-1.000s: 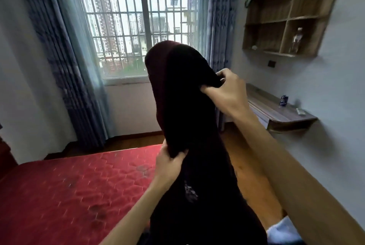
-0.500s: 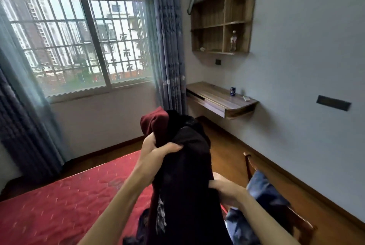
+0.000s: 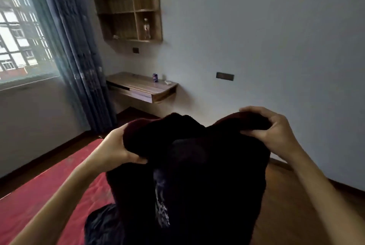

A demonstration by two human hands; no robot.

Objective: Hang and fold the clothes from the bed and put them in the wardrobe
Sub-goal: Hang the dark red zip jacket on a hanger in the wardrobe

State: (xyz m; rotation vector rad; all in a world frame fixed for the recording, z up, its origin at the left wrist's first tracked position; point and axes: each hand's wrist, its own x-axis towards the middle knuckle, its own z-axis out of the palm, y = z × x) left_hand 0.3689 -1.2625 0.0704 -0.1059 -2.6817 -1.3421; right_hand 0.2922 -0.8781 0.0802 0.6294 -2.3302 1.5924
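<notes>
Red bed (image 3: 45, 195) lower left; shelf unit (image 3: 134, 10) top centre, desk (image 3: 138, 85) under it with can (image 3: 155, 77), label unreadable. Left hand (image 3: 115, 147), right hand (image 3: 276, 133) both clutch dark garment (image 3: 197, 175), centre bottom.

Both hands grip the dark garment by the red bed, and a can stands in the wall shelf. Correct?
Not quite: the head view shows the can on the desk, not in the wall shelf. Left hand and right hand do grip the dark garment by the red bed.
</notes>
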